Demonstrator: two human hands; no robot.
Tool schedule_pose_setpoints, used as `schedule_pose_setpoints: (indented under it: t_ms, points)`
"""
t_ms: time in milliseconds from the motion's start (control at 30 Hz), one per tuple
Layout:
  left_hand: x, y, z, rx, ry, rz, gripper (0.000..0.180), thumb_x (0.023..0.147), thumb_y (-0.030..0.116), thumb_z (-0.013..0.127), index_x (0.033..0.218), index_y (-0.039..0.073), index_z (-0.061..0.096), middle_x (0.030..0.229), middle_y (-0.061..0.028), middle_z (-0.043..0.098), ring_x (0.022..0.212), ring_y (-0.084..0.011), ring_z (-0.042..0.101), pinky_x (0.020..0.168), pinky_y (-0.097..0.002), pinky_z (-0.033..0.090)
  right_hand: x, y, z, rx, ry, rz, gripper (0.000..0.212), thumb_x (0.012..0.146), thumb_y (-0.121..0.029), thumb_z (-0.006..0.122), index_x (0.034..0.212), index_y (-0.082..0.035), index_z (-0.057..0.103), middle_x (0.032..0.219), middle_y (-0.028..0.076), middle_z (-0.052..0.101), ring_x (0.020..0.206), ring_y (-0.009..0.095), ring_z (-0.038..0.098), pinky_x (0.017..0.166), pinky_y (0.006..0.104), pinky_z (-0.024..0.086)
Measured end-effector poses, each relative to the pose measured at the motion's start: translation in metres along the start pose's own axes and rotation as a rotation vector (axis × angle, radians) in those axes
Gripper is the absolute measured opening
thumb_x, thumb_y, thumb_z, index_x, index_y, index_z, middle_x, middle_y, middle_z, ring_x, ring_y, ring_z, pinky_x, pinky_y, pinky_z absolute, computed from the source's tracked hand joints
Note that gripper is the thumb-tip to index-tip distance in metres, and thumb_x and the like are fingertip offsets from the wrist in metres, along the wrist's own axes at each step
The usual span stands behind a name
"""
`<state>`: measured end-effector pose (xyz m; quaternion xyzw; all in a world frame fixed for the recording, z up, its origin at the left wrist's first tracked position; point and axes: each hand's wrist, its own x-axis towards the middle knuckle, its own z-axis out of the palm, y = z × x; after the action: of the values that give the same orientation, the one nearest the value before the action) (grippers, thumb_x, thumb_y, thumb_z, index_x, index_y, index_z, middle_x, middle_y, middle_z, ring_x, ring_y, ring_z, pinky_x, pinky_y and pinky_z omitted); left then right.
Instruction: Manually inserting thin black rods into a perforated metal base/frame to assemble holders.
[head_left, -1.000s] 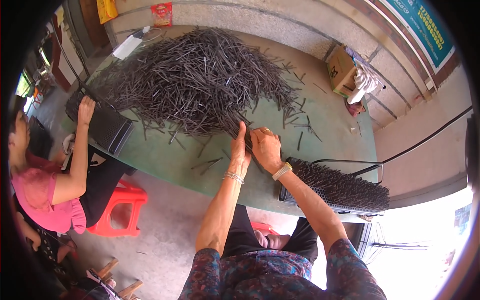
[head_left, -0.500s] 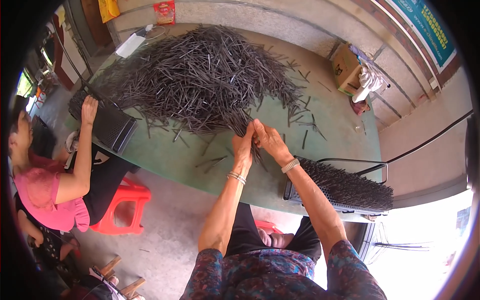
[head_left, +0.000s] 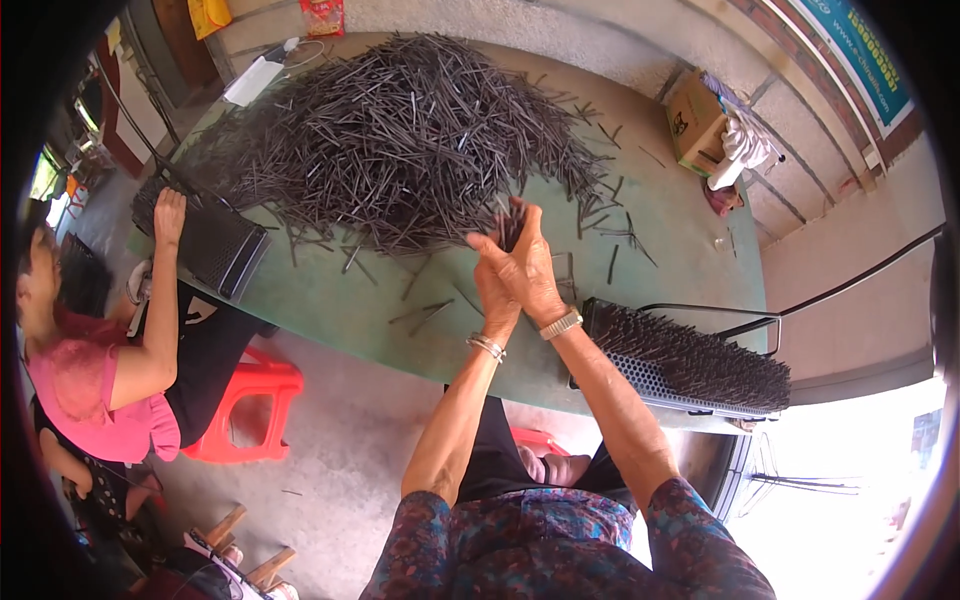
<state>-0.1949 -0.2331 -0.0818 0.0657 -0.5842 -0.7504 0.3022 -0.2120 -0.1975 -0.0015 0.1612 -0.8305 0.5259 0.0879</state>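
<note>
Both my hands are together over the near side of a large heap of thin dark sticks [head_left: 400,140] on the green table. My right hand [head_left: 532,275] lies across the front, its fingers round a small bunch of dark sticks [head_left: 508,225] whose ends stick up between the fingers. Underneath and beside it, my left hand [head_left: 493,300] closes on the same bunch, its fingers partly hidden by the right hand. Near my right forearm, a black perforated tray [head_left: 640,378] stands at the table edge, densely filled with upright dark sticks.
Loose sticks are scattered on the green table [head_left: 350,305]. A cardboard box [head_left: 695,125] with white cloth stands at the far right. At left, a person in pink [head_left: 100,385] works at another perforated tray [head_left: 225,255], beside a red stool [head_left: 250,410]. A metal rod [head_left: 850,285] crosses at right.
My hands have drawn closer together, the right now overlapping the left. The bunch has come away from the heap's edge, and its lower ends no longer show below my hands.
</note>
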Motion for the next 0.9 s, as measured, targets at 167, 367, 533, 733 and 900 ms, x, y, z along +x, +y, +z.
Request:
schedule_pose_setpoints:
  t_ms: [167,367,533,733,900]
  points:
    - [-0.011,-0.002,0.001,0.412,-0.005,0.005,0.047,0.082,0.024,0.066,0.123,0.005,0.049,0.100,-0.0172,0.065,0.094,-0.0351,0.064,0.077,-0.0382,0.049,-0.012,0.008,0.007,0.196,0.099,0.216,0.020,0.085,-0.015,0.066,0.094,0.001,0.058,0.078,0.007,0.062,0.072,0.012,0.053,0.067,0.0295,0.047]
    - [0.001,-0.028,-0.010,0.528,-0.102,0.042,0.050,0.083,0.026,0.066,0.125,0.006,0.047,0.101,-0.0218,0.064,0.093,-0.0408,0.062,0.075,-0.0422,0.050,-0.002,0.020,0.006,0.284,0.058,0.260,0.020,0.084,-0.019,0.066,0.088,0.001,0.061,0.072,0.003,0.061,0.068,0.008,0.051,0.063,0.0269,0.045]
    - [0.025,-0.034,-0.012,0.574,-0.131,0.063,0.051,0.083,0.027,0.066,0.125,0.006,0.047,0.097,-0.0228,0.065,0.089,-0.0432,0.062,0.072,-0.0452,0.052,0.014,0.022,0.011,0.204,0.056,0.266,0.033,0.083,-0.029,0.068,0.086,0.003,0.061,0.069,0.008,0.062,0.064,0.011,0.052,0.061,0.0306,0.046]
    - [0.048,-0.020,-0.011,0.378,-0.146,0.030,0.049,0.083,0.036,0.067,0.119,0.005,0.053,0.090,-0.0161,0.070,0.088,-0.0324,0.069,0.074,-0.0370,0.052,0.038,0.028,0.014,0.096,-0.044,0.225,0.047,0.083,-0.040,0.069,0.097,0.004,0.058,0.077,0.014,0.063,0.072,0.021,0.058,0.069,0.0353,0.047]
    - [0.044,-0.016,-0.002,0.349,-0.127,0.033,0.052,0.083,0.032,0.068,0.122,0.004,0.051,0.093,-0.0170,0.069,0.089,-0.0325,0.069,0.075,-0.0353,0.052,0.045,0.030,0.022,0.367,0.117,0.151,0.038,0.086,-0.029,0.066,0.101,0.004,0.058,0.085,0.014,0.065,0.078,0.020,0.059,0.074,0.0328,0.048]
